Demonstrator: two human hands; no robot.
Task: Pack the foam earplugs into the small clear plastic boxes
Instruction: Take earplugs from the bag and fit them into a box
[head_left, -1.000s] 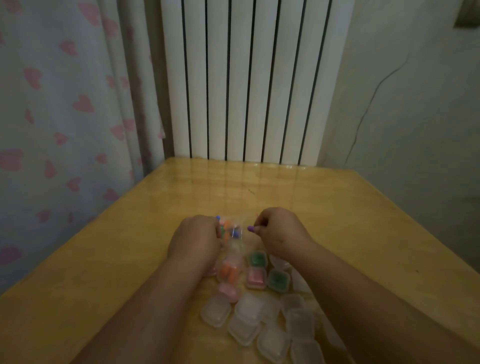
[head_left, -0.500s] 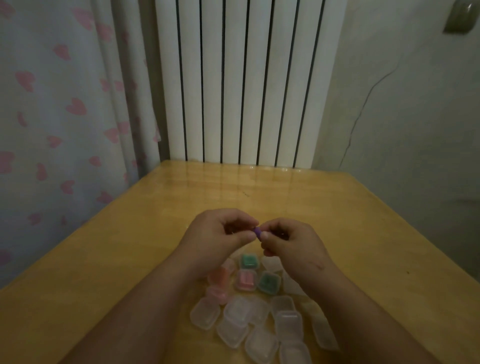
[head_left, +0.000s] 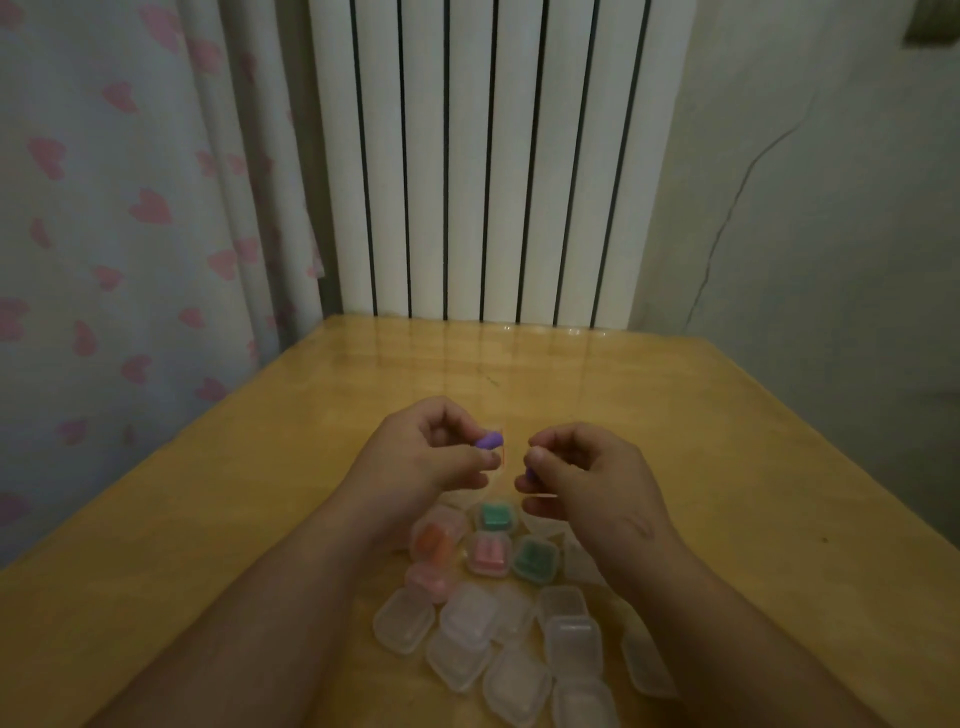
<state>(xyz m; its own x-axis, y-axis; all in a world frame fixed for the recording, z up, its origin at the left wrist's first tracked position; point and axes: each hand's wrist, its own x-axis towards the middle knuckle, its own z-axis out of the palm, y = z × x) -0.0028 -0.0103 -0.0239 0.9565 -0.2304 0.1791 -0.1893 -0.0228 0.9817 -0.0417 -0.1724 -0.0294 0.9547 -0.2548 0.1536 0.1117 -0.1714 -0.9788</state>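
— White radiator (head_left: 488, 156) fills the back wall, with a heart-print curtain (head_left: 130, 208) to its left and a wooden bench (head_left: 249, 499) below.
— Hands?
— The left hand (head_left: 421, 460) and right hand (head_left: 589, 486) are raised over the bench, slightly apart. Under them are empty clear boxes (head_left: 470, 616) nearer and filled boxes (head_left: 488, 553) farther.
— Fingers?
— The left fingers pinch a purple earplug (head_left: 489, 441). The right fingers curl on a second purple earplug (head_left: 529, 474), mostly hidden.

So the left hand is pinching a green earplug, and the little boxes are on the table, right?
Nearly. The earplug that the left hand pinches is purple, not green; the head view shows it. The little boxes are on the table, as you said.
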